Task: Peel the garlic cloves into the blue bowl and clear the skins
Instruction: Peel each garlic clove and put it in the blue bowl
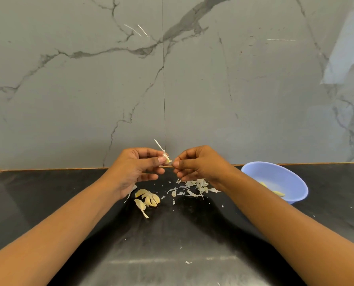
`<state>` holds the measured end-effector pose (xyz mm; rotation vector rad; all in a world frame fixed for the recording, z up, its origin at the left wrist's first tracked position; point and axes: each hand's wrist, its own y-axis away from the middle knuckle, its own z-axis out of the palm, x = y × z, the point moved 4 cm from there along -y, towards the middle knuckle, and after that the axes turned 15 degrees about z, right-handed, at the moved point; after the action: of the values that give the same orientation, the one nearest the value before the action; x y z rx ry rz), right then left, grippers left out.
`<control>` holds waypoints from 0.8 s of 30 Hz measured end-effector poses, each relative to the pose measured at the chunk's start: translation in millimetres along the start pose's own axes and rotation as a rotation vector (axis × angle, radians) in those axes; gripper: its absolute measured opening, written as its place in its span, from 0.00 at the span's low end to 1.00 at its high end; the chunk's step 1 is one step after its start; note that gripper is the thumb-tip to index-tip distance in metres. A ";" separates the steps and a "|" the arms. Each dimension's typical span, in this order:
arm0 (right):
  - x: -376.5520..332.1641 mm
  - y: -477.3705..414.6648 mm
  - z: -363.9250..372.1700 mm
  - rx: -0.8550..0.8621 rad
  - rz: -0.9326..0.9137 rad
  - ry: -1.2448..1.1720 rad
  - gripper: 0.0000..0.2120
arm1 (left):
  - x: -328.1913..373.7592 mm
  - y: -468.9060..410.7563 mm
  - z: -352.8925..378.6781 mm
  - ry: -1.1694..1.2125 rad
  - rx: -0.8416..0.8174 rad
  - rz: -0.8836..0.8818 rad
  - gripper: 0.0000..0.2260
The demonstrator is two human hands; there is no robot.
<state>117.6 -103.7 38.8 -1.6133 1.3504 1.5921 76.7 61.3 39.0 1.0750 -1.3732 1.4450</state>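
My left hand (138, 168) pinches a garlic clove (167, 160) between thumb and fingers, above the black counter; a strip of white skin sticks up from it. My right hand (196, 164) is just right of the clove, its fingertips pinching at the clove's skin. Several unpeeled cloves (148, 199) lie in a small heap on the counter below my left hand. A scatter of white skins (194, 187) lies under my right hand. The blue bowl (295, 180) stands at the right, with two peeled cloves (278, 193) inside.
The black counter (172, 234) runs back to a grey marble wall (172, 79). Small flakes of skin are strewn across the counter, one near the front (188, 262).
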 end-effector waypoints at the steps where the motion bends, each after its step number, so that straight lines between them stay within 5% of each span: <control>1: -1.1 0.6 -1.7 0.042 -0.022 0.135 0.03 | 0.0 0.2 0.0 0.005 0.002 -0.006 0.12; 5: -7.6 5.9 -6.6 0.127 -0.063 0.557 0.09 | -2.3 1.0 0.1 0.029 0.026 -0.045 0.12; 8: -16.7 12.3 -10.8 0.237 -0.163 0.560 0.03 | -4.0 1.6 0.2 0.059 0.043 -0.084 0.13; 11: -21.1 15.0 -12.6 0.375 -0.238 0.566 0.09 | -4.8 2.2 0.3 0.077 0.053 -0.112 0.14; 24: -9.2 9.0 4.1 0.272 -0.222 0.442 0.03 | -3.7 3.9 6.0 0.011 0.042 -0.104 0.10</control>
<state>109.4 -100.9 49.2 -1.9276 1.4630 0.9098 74.0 55.1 34.6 1.1464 -1.2661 1.4071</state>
